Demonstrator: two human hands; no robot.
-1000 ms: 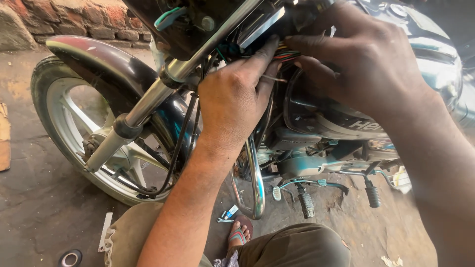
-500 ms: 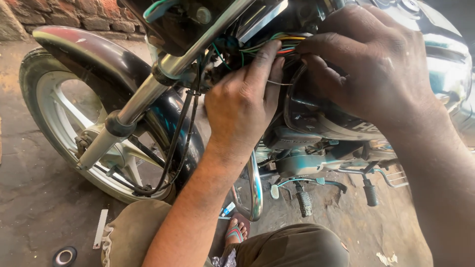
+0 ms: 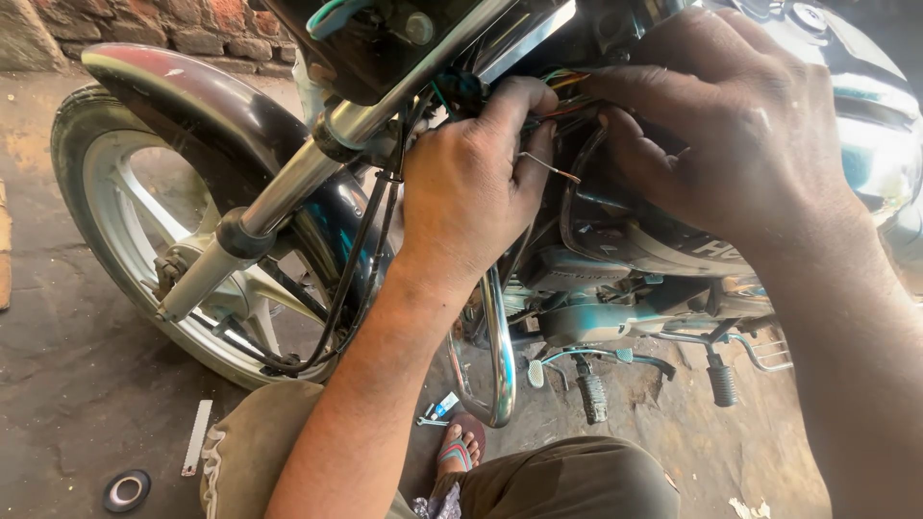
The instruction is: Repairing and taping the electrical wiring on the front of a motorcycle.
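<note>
A motorcycle stands in front of me, its front wheel (image 3: 144,240) at the left and its chrome fork leg (image 3: 298,183) slanting across. My left hand (image 3: 476,183) reaches in behind the fork, fingers pinched on a bundle of coloured wires (image 3: 567,82) near the steering head. A thin bare-ended wire (image 3: 550,168) sticks out beside its fingers. My right hand (image 3: 731,125) curls over the same wires from the right, next to the shiny fuel tank (image 3: 865,125). What the fingertips touch is hidden.
A chrome crash guard (image 3: 500,356) curves down below my left arm. Footpegs (image 3: 721,384) and the engine (image 3: 596,317) sit lower right. On the dirt floor lie a small ruler-like strip (image 3: 197,437), a black ring (image 3: 127,490) and a small tool (image 3: 437,408). My sandalled foot (image 3: 461,452) is below.
The view has shifted slightly, with the wheel moving left in frame. Both hands stay on the wires, with my left fingers working a little higher into the bundle.
</note>
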